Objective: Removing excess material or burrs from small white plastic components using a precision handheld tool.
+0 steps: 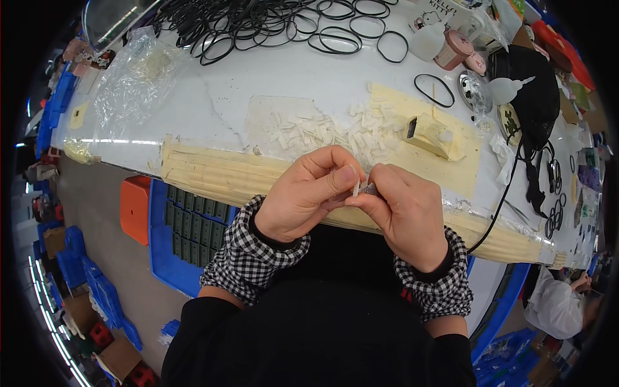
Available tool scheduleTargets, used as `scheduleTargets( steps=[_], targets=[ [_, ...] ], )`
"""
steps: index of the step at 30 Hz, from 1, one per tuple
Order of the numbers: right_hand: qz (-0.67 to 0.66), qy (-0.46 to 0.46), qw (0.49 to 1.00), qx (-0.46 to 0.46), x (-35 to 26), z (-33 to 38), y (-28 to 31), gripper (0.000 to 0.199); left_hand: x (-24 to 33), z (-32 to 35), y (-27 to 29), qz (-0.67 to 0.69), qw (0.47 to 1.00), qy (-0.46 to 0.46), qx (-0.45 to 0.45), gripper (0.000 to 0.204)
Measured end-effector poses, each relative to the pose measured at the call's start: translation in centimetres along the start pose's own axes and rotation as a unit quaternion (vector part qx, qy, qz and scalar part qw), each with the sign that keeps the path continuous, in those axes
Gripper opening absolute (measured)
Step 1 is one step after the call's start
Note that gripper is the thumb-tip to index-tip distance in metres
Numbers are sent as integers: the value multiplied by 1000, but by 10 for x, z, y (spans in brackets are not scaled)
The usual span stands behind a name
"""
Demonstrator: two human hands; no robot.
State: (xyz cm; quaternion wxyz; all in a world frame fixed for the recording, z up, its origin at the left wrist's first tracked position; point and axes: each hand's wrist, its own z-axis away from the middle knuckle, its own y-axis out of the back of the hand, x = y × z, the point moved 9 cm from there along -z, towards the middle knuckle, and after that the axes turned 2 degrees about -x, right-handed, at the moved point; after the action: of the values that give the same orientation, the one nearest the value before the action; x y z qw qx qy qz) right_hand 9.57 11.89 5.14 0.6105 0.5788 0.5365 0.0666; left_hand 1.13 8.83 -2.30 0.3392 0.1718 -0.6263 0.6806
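Observation:
Over the table's near edge, my left hand (308, 193) and my right hand (407, 209) meet fingertip to fingertip. The left thumb and fingers pinch a small white strip (356, 188). Between my right thumb and index finger sits a small grey piece (369, 189), touching or almost touching the strip; the fingers cover most of it. Just beyond my hands lies a loose pile of short off-white strips (322, 131). To its right, a block wrapped in yellow tape (431, 138) with a dark slot rests on a yellow sheet (461, 169).
Black rubber rings (335, 40) heap along the far side. Crumpled clear plastic (132, 84) lies left. At right are a pink cup (454, 50), a squeeze bottle (509, 89) and a black cable (500, 216). Below left stand an orange stool (135, 209) and a blue crate (157, 251).

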Motion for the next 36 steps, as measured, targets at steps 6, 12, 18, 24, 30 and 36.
scheduleTargets(
  steps=[6, 12, 18, 24, 30, 36],
  targets=[
    [-18, -7, 1000, 4, 0, -1, 2, 35, -2, 0, 2, 7, 1000, 4, -13, 12],
    [-16, -13, 1000, -10, 1, -1, 0, 34, -4, 0, 2, 12, 1000, 1, -11, 12],
    [-56, -8, 998, -2, 1, -1, -1, 31, -4, -1, 0, 26, 999, 2, -21, 11],
    [-63, -19, 997, 29, 6, 0, 10, 24, -3, -2, 0, 35, 999, 3, 2, 16],
    [-92, -103, 983, 118, 36, 11, 32, 13, 10, 2, 10, 42, 998, -16, 48, 17],
    [1, -110, 991, 72, 49, 23, 18, 14, 14, -1, 16, 93, 992, -51, 63, 24]
  ],
)
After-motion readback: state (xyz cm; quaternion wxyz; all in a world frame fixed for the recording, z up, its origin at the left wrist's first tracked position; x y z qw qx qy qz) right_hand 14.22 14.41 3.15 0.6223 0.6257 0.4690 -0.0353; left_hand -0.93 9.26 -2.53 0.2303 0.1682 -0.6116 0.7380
